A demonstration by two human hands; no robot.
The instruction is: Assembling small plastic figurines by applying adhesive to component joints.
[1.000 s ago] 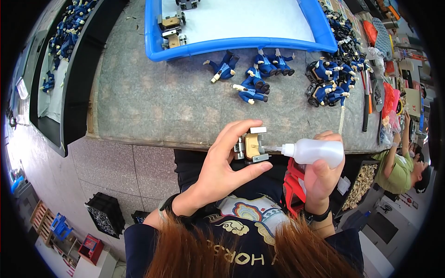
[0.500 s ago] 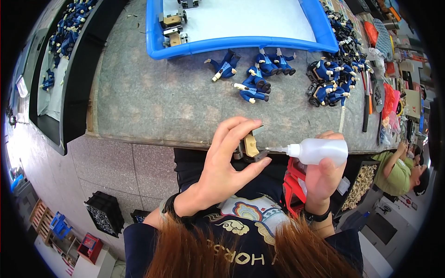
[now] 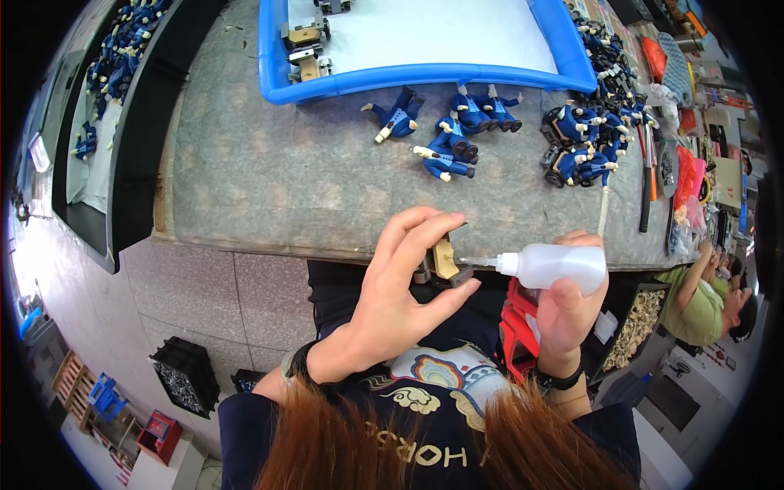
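Note:
Between the fingers and thumb of my left hand (image 3: 400, 278) is a small toy vehicle part (image 3: 444, 260), tan in the middle with dark grey ends. My right hand (image 3: 572, 306) is wrapped round a translucent white squeeze bottle (image 3: 559, 265) lying sideways, its thin nozzle pointing left. The nozzle tip is at the tan part; whether it touches I cannot tell. Beyond my hands, several blue-suited toy figures (image 3: 445, 155) lie on the grey-covered table (image 3: 278, 180).
A blue tray (image 3: 441, 72) with white lining holds similar toy vehicles (image 3: 307, 37) along its left side. More figures and black parts (image 3: 580, 143) are heaped at the right. A black bin (image 3: 135, 155) of blue figures stands at the left. Another person (image 3: 702, 302) sits far right.
My right hand has shifted the bottle slightly left, bringing its nozzle tip closer to the tan part. My left hand and the toy part have barely moved.

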